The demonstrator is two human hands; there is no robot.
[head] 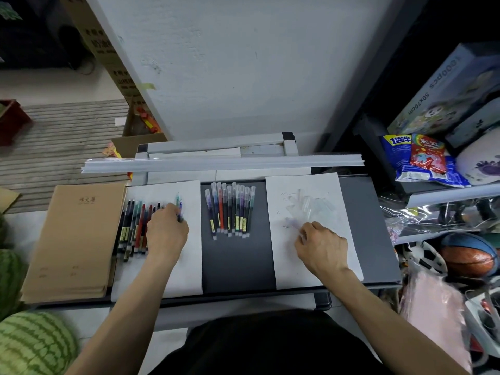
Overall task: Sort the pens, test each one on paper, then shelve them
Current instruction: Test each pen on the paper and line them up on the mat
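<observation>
Several uncapped pens (132,228) lie in a row on the left white sheet (189,266). My left hand (166,231) rests over their right end, fingers curled round a blue and a green pen (179,208). Several capped pens (230,209) lie side by side on the dark grey table top (238,266). On the right white sheet (311,272), which carries faint scribbles, a heap of clear caps (311,204) lies. My right hand (322,246) is on this sheet and pinches a pale purple cap (293,222).
A stack of brown notebooks (75,239) lies at the table's left end. A long white rail (221,162) runs across the back. Watermelons (32,345) sit at the lower left. Shelves at the right hold snack bags (422,158), boxes and a basketball (470,255).
</observation>
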